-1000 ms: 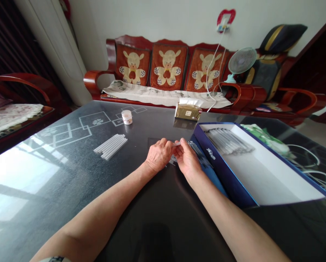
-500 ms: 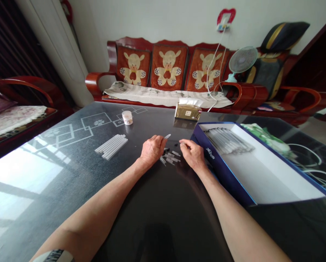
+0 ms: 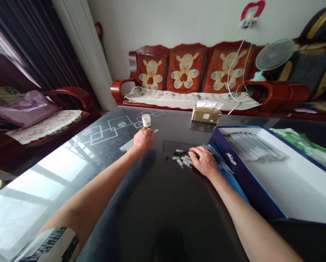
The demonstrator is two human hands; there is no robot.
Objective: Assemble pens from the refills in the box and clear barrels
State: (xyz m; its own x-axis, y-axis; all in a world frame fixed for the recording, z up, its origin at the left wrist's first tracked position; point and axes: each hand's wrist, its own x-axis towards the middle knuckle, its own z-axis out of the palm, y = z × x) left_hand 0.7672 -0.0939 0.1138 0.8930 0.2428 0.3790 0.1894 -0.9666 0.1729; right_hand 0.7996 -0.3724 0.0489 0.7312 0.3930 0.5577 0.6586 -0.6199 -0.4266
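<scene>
My left hand [image 3: 143, 140] is closed round a slim white pen-like tube [image 3: 156, 130], whose pale tip sticks out past the fingers. Beneath and beside that hand lie several white tubes [image 3: 127, 145], partly covered by it. My right hand [image 3: 203, 160] rests at the right edge of a small heap of short clear caps [image 3: 186, 160] and black plugs [image 3: 176, 154]. Its thumb and forefinger are bent together near a dark bit; what they hold is too small to make out.
A blue box [image 3: 230, 160] with a white inside stands at right, holding a row of grey-white pens [image 3: 254, 145]. More thin pens [image 3: 216, 154] lie against its left side. Farther back are a small white tub [image 3: 146, 120] and a tissue pack [image 3: 206, 112].
My left hand has gone left with the tube, from the heap of caps to the white tubes. My right hand has lowered beside the heap. The view has swung left.
</scene>
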